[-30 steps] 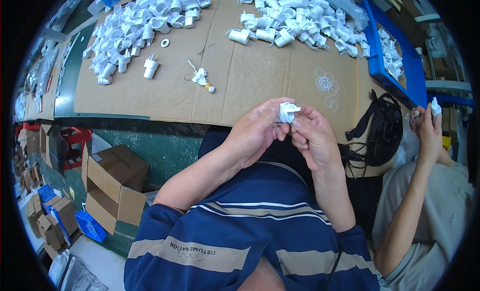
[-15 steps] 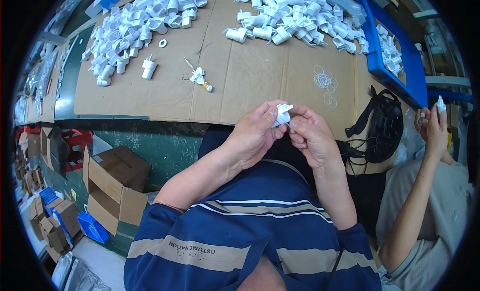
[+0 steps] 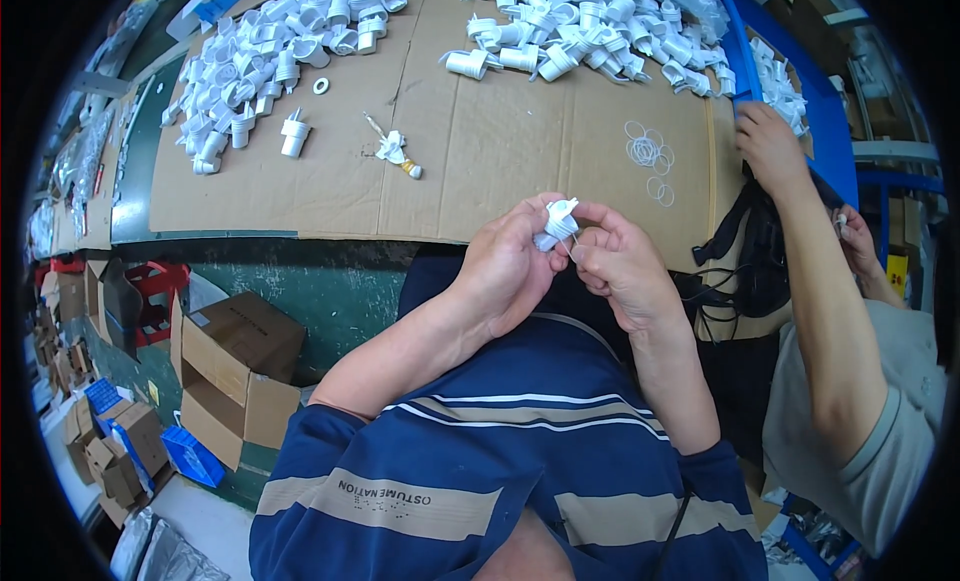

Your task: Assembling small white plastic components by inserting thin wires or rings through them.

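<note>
Just past the near edge of the cardboard-covered table, my left hand (image 3: 507, 264) grips a small white plastic fitting (image 3: 557, 224) with a ribbed body and a pointed spout. My right hand (image 3: 622, 271) is pinched close against the fitting's lower right side. A thin pale ring (image 3: 571, 243) shows between its fingertips and the fitting; how far it goes round the body is hidden. Loose thin white rings (image 3: 650, 151) lie on the cardboard to the right. A small white tool wrapped in yellowish tape (image 3: 395, 151) lies farther off to the left.
Piles of white fittings (image 3: 235, 76) (image 3: 600, 31) cover the far left and far right. A single fitting (image 3: 295, 136) and a washer (image 3: 321, 86) lie apart. At right are a blue bin (image 3: 825, 156), a black bag (image 3: 762, 251) and a co-worker's hand (image 3: 772, 146). Cardboard boxes (image 3: 240, 356) stand lower left.
The fitting in my left hand has tilted and shifted slightly left, with my right fingers still beside it. The co-worker's one arm has reached forward to the blue bin.
</note>
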A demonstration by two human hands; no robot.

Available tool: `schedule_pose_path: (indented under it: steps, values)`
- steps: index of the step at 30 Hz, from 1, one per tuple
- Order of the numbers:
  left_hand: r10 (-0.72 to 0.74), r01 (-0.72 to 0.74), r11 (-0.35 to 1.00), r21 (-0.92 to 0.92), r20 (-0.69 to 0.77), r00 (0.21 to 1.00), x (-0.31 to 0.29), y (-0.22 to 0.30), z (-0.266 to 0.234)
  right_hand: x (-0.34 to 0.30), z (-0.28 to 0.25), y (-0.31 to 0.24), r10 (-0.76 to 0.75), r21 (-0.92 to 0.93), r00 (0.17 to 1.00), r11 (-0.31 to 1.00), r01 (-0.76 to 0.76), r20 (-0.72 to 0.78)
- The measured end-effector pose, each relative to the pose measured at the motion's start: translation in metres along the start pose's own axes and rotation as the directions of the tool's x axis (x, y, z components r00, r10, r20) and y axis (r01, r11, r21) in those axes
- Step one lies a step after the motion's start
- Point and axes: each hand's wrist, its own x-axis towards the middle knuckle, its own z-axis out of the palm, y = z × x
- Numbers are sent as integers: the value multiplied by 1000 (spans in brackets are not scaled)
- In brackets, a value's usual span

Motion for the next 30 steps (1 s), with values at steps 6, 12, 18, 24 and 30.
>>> schedule_pose_path:
  steps: [6, 12, 18, 24, 30]
  values:
    - [-56, 56, 998, 11, -7, 998, 4, -1, 5, -3, -7, -6, -6, 56, 999, 998, 8, -52]
    - [-51, 59, 996, -69, 105, 993, 2, 0, -9, 6, -8, 8, -60, 126, 998, 990, 60, -1]
    - [-89, 98, 992, -76, 113, 990, 3, 2, -2, 5, -13, 7, -73, 142, 997, 987, 70, 19]
    - [-114, 124, 989, -86, 119, 986, 3, 4, -3, 6, -14, 5, -58, 100, 998, 993, 55, 28]
    - [-158, 189, 968, -165, 186, 970, 10, 4, -11, 6, -17, 7, -51, 89, 999, 995, 50, 0]
